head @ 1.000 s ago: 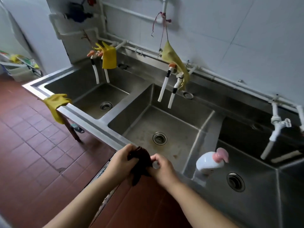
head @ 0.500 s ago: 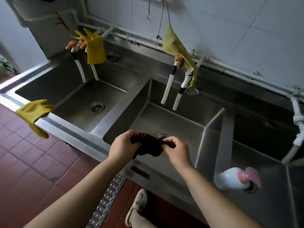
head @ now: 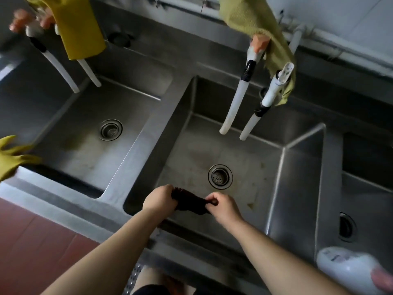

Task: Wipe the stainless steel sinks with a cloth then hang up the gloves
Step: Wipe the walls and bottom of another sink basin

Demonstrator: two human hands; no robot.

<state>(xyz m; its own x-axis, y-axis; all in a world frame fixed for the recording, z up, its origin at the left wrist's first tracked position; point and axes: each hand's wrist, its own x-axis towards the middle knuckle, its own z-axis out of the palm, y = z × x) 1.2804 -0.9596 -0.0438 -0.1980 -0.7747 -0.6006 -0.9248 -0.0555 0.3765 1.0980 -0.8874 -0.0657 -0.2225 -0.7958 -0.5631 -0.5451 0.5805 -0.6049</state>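
Both hands gripping one dark cloth (head: 191, 204), stretched between them over the near edge of the middle sink (head: 244, 158). Left hand (head: 158, 200) curling its fingers around the cloth's left end; right hand (head: 223, 207) pinching the right end. Hanging over the left taps: one yellow glove (head: 78, 26). Lying on the left sink's front rim: a second glove (head: 10, 156). Standing at lower right: white pump bottle (head: 348, 267).

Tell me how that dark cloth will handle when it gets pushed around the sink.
Likely floppy: the cloth sags and bunches between the left hand and right hand. Probably light, since pinched fingers alone carry it. It should fold and drag rather than slide stiffly over the sink.
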